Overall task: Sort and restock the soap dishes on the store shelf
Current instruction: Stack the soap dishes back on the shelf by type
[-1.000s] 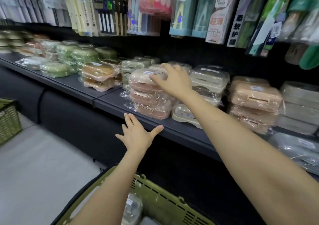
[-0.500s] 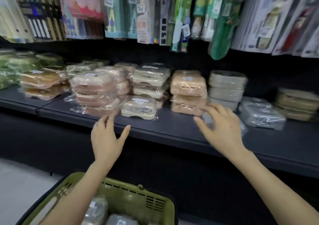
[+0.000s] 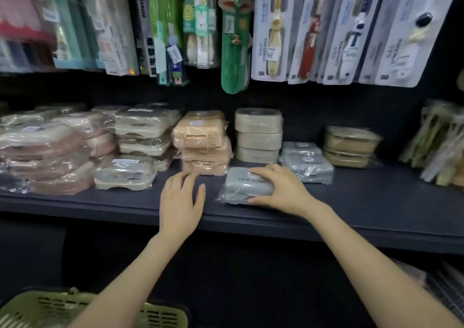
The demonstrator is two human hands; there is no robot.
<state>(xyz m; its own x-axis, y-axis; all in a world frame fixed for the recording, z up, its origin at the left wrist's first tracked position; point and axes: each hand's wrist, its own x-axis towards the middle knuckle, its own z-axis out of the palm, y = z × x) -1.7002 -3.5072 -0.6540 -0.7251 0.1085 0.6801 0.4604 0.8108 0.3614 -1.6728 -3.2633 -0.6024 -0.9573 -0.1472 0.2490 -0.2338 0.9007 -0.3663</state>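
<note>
A grey-green wrapped soap dish (image 3: 241,185) lies near the front of the dark shelf (image 3: 364,202). My right hand (image 3: 278,189) grips its right end, fingers over the top and thumb at the front. My left hand (image 3: 182,199) rests flat on the shelf just left of it, fingers straight, holding nothing. Behind stand stacks of wrapped dishes: pink (image 3: 45,151), cream (image 3: 145,131), peach (image 3: 200,141), beige (image 3: 258,134), grey (image 3: 306,161) and tan (image 3: 349,144).
Packaged toothbrushes (image 3: 313,26) hang above the shelf. A green basket (image 3: 50,307) sits low at the left under my left arm. A single cream dish (image 3: 123,174) lies at the shelf front. Green bundled items (image 3: 439,141) stand at the far right.
My view swung right along the shelf. My right hand left the pink stack, moved right and took hold of the grey-green dish. My left hand came up onto the shelf.
</note>
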